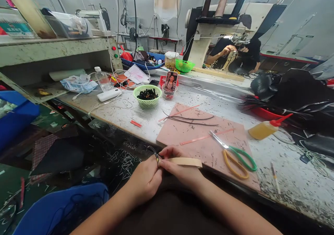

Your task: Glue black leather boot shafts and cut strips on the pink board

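My left hand (147, 177) is closed, pinching a thin dark strap (156, 154) with a small yellowish bit on it. Its end loops up above my fingers. My right hand (182, 170) meets it at the fingertips, thumb and fingers closed. A flat beige strip (189, 162) runs out of the right hand's grip; its other end is hidden at the fingertips. Both hands are held just off the bench's front edge, beside a pink cutting board (206, 151). On the board lie scissors (232, 155) with green and orange handles, dark thin straps (193, 120) and a red strip (198, 137).
A green basket (147, 103) holds black pieces; behind it a phone (171, 82) leans on a clear cup. A glue bottle (263, 129) and black leather (308, 92) are at right. A blue bin (60, 193) stands below left. Another person's hand (228, 49) works beside the sewing machine.
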The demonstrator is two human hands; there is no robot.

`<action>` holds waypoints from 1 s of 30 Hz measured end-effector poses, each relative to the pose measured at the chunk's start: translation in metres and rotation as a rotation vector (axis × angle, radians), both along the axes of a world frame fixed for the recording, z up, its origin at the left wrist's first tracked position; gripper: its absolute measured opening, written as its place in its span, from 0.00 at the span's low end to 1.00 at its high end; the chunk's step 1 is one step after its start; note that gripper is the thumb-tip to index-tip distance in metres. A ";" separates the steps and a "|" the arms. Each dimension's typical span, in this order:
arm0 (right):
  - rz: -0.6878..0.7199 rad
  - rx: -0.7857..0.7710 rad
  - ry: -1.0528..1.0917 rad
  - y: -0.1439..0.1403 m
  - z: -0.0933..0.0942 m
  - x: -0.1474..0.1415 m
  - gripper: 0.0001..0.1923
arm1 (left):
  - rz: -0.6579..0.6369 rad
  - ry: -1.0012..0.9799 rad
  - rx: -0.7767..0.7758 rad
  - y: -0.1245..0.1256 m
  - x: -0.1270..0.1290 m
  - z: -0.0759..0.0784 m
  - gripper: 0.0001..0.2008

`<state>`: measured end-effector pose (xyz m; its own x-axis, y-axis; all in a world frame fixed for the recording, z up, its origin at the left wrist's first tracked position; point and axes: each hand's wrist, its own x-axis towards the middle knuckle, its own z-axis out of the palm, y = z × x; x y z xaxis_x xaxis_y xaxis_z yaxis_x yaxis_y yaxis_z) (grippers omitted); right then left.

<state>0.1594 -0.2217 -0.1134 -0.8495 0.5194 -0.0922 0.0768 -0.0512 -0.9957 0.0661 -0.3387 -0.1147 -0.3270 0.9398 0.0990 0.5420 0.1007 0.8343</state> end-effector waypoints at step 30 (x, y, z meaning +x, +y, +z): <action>0.098 0.291 0.242 0.005 0.002 0.008 0.07 | 0.284 -1.068 0.141 0.004 0.003 0.008 0.19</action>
